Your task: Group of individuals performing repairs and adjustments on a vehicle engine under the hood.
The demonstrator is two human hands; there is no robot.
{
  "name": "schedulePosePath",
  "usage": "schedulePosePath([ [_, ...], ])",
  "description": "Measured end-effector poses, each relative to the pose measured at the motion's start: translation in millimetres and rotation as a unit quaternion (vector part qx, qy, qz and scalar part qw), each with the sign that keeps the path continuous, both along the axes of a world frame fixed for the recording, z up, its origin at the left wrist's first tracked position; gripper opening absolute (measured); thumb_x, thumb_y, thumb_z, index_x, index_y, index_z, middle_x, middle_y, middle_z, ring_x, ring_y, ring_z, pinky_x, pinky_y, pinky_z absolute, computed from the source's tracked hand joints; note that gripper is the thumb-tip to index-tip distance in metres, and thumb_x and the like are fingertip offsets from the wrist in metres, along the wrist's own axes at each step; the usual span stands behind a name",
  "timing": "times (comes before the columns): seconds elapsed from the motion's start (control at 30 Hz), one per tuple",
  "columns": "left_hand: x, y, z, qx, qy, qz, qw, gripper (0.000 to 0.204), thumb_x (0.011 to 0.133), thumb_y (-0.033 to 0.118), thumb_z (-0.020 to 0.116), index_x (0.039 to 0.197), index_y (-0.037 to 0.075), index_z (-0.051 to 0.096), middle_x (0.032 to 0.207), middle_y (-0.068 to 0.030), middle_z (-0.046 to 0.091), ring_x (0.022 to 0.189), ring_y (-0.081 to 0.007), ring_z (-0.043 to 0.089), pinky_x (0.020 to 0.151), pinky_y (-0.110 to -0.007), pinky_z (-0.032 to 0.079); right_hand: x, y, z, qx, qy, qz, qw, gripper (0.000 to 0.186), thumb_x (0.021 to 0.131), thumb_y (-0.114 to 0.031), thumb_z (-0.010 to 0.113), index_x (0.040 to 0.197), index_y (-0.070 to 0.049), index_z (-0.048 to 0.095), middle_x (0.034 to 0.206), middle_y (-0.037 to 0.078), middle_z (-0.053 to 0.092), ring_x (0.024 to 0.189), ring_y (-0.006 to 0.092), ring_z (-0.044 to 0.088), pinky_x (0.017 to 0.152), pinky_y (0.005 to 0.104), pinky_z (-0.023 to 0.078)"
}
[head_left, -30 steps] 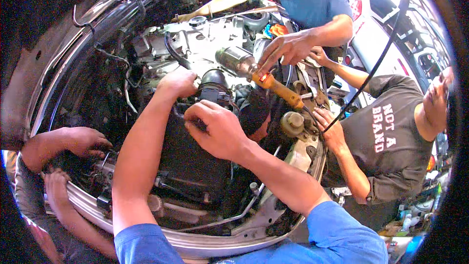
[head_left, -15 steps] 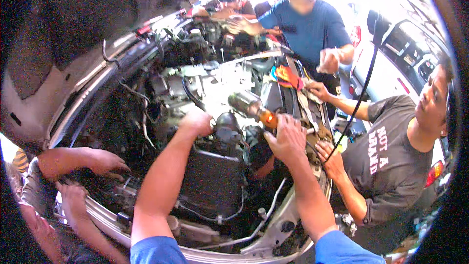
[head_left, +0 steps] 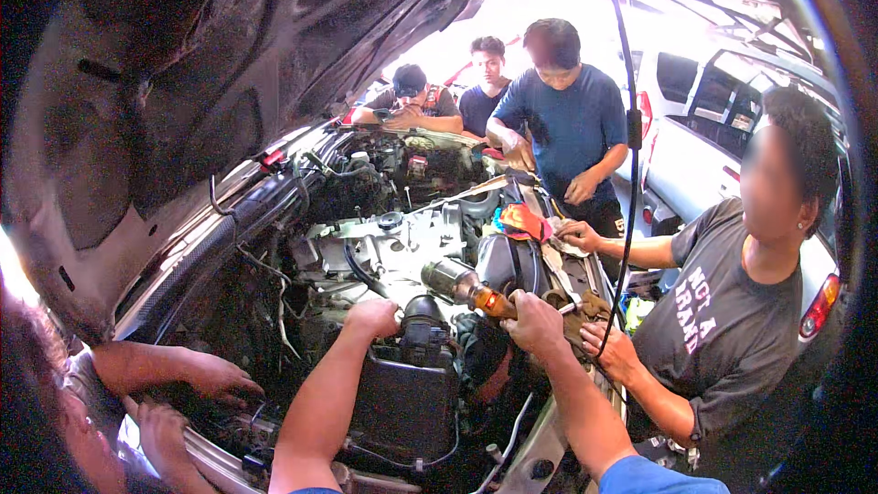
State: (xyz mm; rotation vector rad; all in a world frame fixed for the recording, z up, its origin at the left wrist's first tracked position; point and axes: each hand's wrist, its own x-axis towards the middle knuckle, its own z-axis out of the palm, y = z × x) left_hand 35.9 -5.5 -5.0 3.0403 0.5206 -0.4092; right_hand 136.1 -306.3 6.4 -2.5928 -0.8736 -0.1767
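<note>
Since the earlier view, both forearms have slid lower and nearer the middle, and the raised hood (head_left: 229,64) now fills the upper left. The left hand (head_left: 373,317) is curled into a loose fist, knuckles up, resting on the engine just beside the black intake hose (head_left: 422,325); whether its fingers clamp anything I cannot tell, as the palm faces down. The right hand (head_left: 535,322) is pressed shut around the orange handle of a tool (head_left: 476,291), whose grey metal barrel points up and left over the engine. Below the two hands sits a black air box (head_left: 407,402).

A person in a grey shirt (head_left: 722,329) stands to the right, one hand touching the fender edge just beside the wearer's right wrist. A thin black prop rod (head_left: 626,174) crosses in front of that person. Two other bare hands (head_left: 215,375) rest on the front rail at lower left. A red and orange rag (head_left: 524,221) lies on the far side of the bay.
</note>
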Motion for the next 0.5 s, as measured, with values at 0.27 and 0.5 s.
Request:
schedulePosePath([
  [0.27,4.2,14.8,-16.0,0.014,-0.027,-0.053,0.998,0.034,0.079,0.027,0.056,0.102,0.006,0.069,0.099,-0.0201,0.07,0.091,-0.0336,0.068,0.08,-0.044,0.054,-5.7,9.3,4.6,0.155,0.028,0.014,0.987,0.035,0.079,-0.029,0.073,0.105,-0.008,0.062,0.099,0.017,0.068,0.096,0.0367,0.065,0.079,0.0473,0.051],
  [0.5,-0.8,3.8,-5.4,0.003,-0.059,-0.027,0.998,0.034,0.083,0.033,0.056,0.101,0.008,0.069,0.097,-0.0199,0.07,0.092,-0.0349,0.068,0.078,-0.047,0.054,-8.7,30.3,34.6,0.312,0.117,0.101,0.938,0.037,0.082,-0.021,0.073,0.11,0.001,0.063,0.096,0.019,0.07,0.093,0.0299,0.069,0.083,0.0368,0.051],
])
